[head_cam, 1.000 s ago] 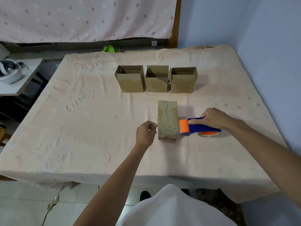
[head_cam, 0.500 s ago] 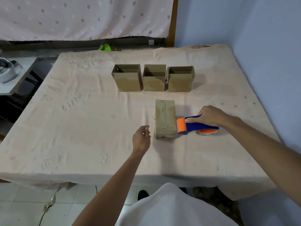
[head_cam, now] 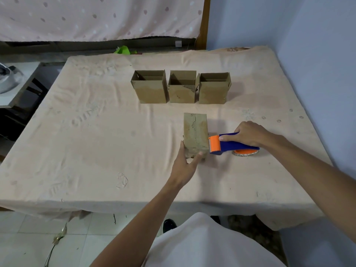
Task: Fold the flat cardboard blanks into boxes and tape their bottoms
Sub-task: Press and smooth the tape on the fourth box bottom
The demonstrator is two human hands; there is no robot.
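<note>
Sitting on the cloth-covered tabletop point(head_cam: 96, 141), the taped brown cardboard box point(head_cam: 195, 132) is braced at its near end by the left hand point(head_cam: 185, 164), grip released, fingers straightish. The blue-and-orange plastic tape dispenser point(head_cam: 231, 144) is clenched in the right hand point(head_cam: 248, 132), touching the box's right side.

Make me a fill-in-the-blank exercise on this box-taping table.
1. Behind the taped box, ____ open boxes stand in a row.
2. The right hand grips a blue and orange ____.
3. The left hand touches the taped box's ____ (near/far) end.

Missing words: three; tape dispenser; near.
</note>
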